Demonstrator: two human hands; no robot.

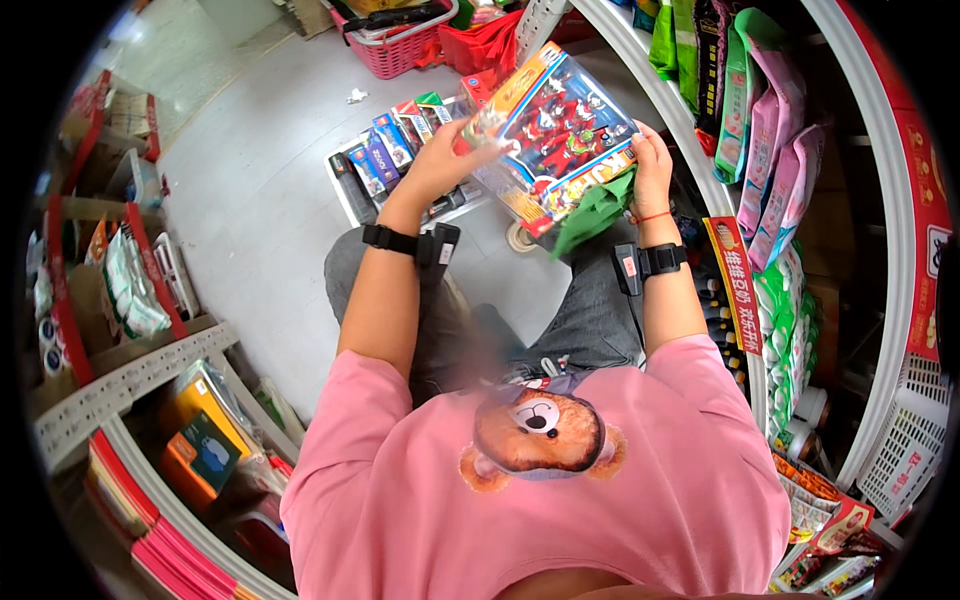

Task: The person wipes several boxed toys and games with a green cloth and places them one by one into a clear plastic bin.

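I hold a flat toy box (562,128) with a clear window showing several small red and blue figures. My left hand (448,158) grips its left edge. On the box's right edge is my right hand (650,165), which also pinches a green cloth (594,210) that hangs below the box. Both wrists carry black bands. I sit or crouch in grey trousers and a pink shirt.
A tray of more boxed toys (392,150) lies on the grey floor ahead. A pink basket (398,40) stands further off. Shelves with snack bags (770,170) curve along my right; shelves with packets and boxes (150,290) line my left.
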